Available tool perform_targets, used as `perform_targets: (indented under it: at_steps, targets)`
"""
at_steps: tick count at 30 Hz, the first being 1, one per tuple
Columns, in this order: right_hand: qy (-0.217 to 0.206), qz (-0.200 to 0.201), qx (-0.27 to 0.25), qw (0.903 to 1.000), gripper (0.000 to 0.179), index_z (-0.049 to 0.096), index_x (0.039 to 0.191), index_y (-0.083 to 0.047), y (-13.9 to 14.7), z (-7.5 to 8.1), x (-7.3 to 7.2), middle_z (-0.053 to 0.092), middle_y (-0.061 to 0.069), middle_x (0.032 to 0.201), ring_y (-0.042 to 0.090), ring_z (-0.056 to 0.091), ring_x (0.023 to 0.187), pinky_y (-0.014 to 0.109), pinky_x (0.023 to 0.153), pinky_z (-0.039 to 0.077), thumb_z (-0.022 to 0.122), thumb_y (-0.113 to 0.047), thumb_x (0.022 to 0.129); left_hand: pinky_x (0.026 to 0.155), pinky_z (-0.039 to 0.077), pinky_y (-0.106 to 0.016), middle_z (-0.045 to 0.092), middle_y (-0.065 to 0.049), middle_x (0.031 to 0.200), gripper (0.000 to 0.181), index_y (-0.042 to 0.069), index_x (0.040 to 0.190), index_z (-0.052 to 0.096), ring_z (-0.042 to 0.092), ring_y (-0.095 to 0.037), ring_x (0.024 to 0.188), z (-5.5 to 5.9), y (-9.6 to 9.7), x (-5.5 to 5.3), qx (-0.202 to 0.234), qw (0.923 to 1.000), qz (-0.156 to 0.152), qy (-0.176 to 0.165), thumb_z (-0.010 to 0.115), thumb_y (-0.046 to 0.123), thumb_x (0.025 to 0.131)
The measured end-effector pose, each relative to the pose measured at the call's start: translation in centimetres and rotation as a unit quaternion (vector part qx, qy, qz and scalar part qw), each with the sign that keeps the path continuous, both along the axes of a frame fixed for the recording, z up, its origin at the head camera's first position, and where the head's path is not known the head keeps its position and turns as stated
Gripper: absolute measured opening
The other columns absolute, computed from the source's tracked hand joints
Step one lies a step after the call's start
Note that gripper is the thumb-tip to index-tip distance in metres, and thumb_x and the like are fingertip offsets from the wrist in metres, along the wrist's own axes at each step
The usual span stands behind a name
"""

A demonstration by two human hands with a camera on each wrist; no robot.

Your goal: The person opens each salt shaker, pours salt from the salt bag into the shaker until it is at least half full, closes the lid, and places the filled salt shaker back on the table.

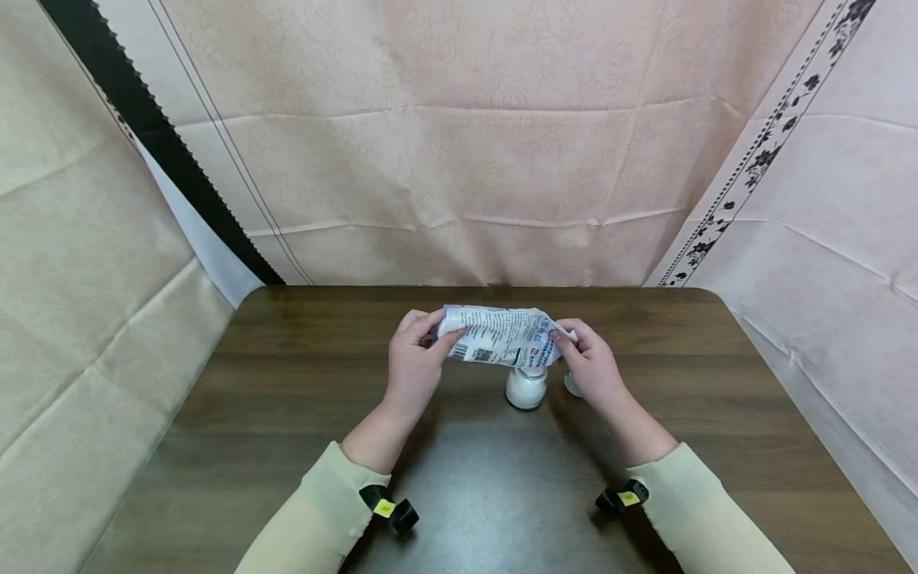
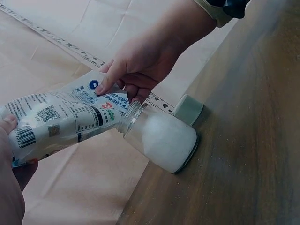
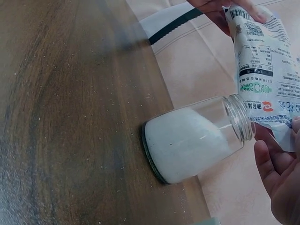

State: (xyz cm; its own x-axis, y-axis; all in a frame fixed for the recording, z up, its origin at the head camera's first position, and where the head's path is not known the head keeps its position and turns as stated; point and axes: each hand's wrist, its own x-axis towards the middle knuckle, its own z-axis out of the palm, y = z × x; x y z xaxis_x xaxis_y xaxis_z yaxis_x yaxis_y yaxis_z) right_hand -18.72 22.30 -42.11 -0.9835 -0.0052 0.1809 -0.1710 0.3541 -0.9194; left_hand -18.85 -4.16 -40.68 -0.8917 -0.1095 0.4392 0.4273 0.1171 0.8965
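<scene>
A white and blue printed salt bag (image 1: 498, 336) is held nearly level between two hands, its open end to the right. The left hand (image 1: 414, 365) pinches its left end, thumb on the near face. At the other end, the right hand (image 1: 594, 365) pinches a corner beside the mouth. Directly below that end stands a clear glass jar (image 1: 526, 390), upright on the table. White grains (image 3: 187, 143) fill much of the jar, heaped higher on one side. In the left wrist view the bag's end meets the threaded jar neck (image 2: 131, 117).
A pale green lid (image 2: 188, 109) lies on the table close to the jar, partly behind the right hand in the head view. Fine white specks dot the brown wooden table (image 3: 70, 117). Patterned cloth (image 1: 459, 159) hangs beyond the table's far edge.
</scene>
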Motion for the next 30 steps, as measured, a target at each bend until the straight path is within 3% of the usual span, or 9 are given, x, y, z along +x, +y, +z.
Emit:
perform_targets:
  at_steps: [8,11,17,22,25,30]
  targets:
    - [-0.009,0.0,-0.002,1.0,0.02,0.06,0.114,0.002,-1.3,3.2,2.0,0.064,0.02,0.095,0.042,0.06,0.088,0.024,0.07,0.052,0.052,-0.013,0.104,0.066,0.05,-0.02,0.057,-0.007,0.097,0.036,0.0,0.115,0.073,0.058,-0.015,0.081,0.0,0.0,0.0,-0.023,0.9996,0.001,0.016,0.082,0.013,0.083]
    - [-0.005,0.0,-0.002,1.0,0.02,0.06,0.114,0.003,-1.2,3.3,2.1,0.064,0.021,0.095,0.047,0.059,0.089,0.024,0.07,0.051,0.052,-0.012,0.104,0.068,0.053,-0.023,0.059,-0.004,0.1,0.035,0.003,0.114,0.073,0.06,-0.017,0.085,0.1,-0.2,0.1,-0.024,0.9996,-0.011,0.01,0.082,0.017,0.083]
    - [-0.002,0.004,-0.002,1.0,0.02,0.06,0.116,0.002,-0.8,2.5,1.4,0.063,0.021,0.095,0.046,0.059,0.088,0.024,0.068,0.051,0.051,-0.012,0.104,0.071,0.054,-0.029,0.061,-0.001,0.102,0.032,0.007,0.113,0.074,0.06,-0.016,0.091,0.4,-0.4,0.2,-0.03,0.9994,-0.014,-0.009,0.081,0.022,0.085]
    - [0.005,0.004,-0.001,1.0,0.02,0.062,0.115,-0.002,-0.1,0.8,0.3,0.064,0.019,0.092,0.031,0.061,0.08,0.025,0.066,0.051,0.052,-0.015,0.104,0.072,0.054,-0.032,0.063,0.001,0.102,0.03,0.01,0.112,0.074,0.059,-0.014,0.093,0.2,-0.7,0.1,-0.037,0.9989,-0.015,-0.025,0.08,0.023,0.085]
    - [0.019,0.002,0.005,0.9998,0.02,0.063,0.113,-0.005,0.0,0.4,0.1,0.064,0.016,0.089,0.025,0.061,0.077,0.026,0.066,0.051,0.055,-0.019,0.103,0.071,0.053,-0.029,0.063,0.0,0.103,0.03,0.01,0.112,0.073,0.059,-0.015,0.093,0.0,-1.0,0.1,-0.033,0.9985,-0.02,-0.037,0.08,0.023,0.085]
    - [0.04,-0.001,0.015,0.9991,0.02,0.064,0.111,-0.007,-0.1,0.3,0.0,0.063,0.013,0.086,0.028,0.061,0.075,0.027,0.065,0.052,0.057,-0.023,0.102,0.07,0.053,-0.023,0.063,-0.001,0.104,0.029,0.011,0.112,0.072,0.059,-0.018,0.093,-0.3,-1.4,0.1,-0.025,0.9979,-0.032,-0.051,0.08,0.021,0.086]
